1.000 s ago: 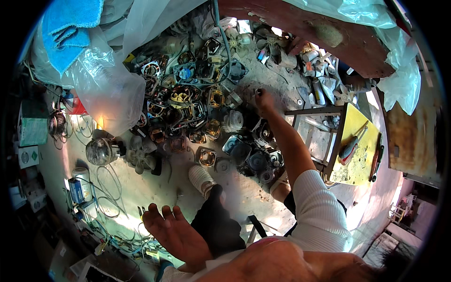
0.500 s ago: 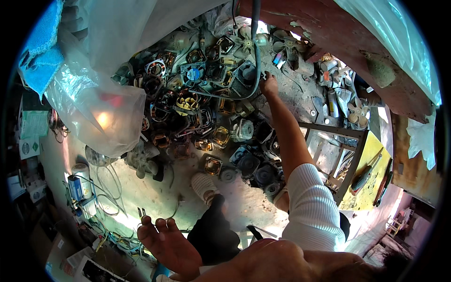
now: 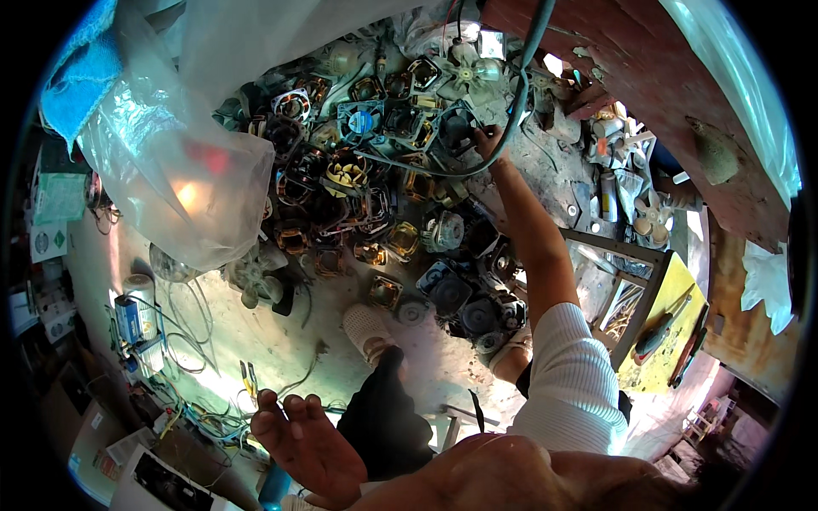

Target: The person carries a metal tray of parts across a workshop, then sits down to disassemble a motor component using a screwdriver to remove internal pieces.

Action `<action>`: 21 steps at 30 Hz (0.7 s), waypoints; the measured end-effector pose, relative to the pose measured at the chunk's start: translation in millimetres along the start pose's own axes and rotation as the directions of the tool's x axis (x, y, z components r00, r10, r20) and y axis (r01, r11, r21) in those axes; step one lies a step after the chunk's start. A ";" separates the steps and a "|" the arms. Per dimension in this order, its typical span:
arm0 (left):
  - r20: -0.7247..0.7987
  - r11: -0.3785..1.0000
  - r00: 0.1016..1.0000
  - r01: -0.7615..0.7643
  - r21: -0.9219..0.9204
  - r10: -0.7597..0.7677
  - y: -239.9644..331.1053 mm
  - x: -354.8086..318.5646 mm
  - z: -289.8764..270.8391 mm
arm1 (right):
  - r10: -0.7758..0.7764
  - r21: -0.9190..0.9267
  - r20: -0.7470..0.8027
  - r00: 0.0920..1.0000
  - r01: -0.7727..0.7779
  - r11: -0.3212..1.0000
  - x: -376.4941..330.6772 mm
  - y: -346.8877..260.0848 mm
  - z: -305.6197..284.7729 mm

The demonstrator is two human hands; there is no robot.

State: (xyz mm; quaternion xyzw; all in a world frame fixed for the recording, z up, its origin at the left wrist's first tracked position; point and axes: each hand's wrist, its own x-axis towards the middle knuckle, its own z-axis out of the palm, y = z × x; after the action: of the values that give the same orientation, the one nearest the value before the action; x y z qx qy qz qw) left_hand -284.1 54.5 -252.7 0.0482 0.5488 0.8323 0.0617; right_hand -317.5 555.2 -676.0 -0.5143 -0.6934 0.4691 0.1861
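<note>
Evidently, the right grip [image 3: 491,144], open or closed I could not tell, was at a dark squarish motor housing [image 3: 457,129] on the floor [image 3: 545,175], along the far right of a heap of motor parts [image 3: 341,187], while the left grip [image 3: 308,441] hung near left, opened, its fingers slightly curled.

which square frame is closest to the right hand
The dark frame with a round dark middle, beside the right hand; the blue-centred frame and the others lie farther off.
</note>
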 end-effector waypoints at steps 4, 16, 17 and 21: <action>0.044 0.990 0.998 0.052 -0.128 -0.046 -2.5 -6.5 -22.6 | -0.173 -0.054 -0.125 0.977 0.167 0.984 -68.1 -90.8 -14.6; -0.029 0.963 0.973 0.225 -0.147 -0.231 5.5 -3.6 14.8 | -0.603 -0.166 0.273 0.750 0.654 0.738 -225.7 -78.7 -26.6; -0.027 0.964 0.973 0.223 -0.143 -0.229 5.4 -5.0 14.0 | -0.506 -0.087 0.295 0.810 0.550 0.830 -231.0 -76.4 -25.8; -0.011 0.969 0.975 0.217 -0.118 -0.220 4.5 -9.2 9.4 | -0.149 0.045 0.245 0.958 0.143 0.989 -220.4 -62.2 -21.2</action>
State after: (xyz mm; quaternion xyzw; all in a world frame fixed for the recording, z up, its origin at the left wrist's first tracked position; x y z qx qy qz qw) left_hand -273.8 59.8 -245.0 -0.0262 0.5022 0.8514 0.1492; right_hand -246.7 367.3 -563.7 -0.3966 -0.7409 0.5238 0.1392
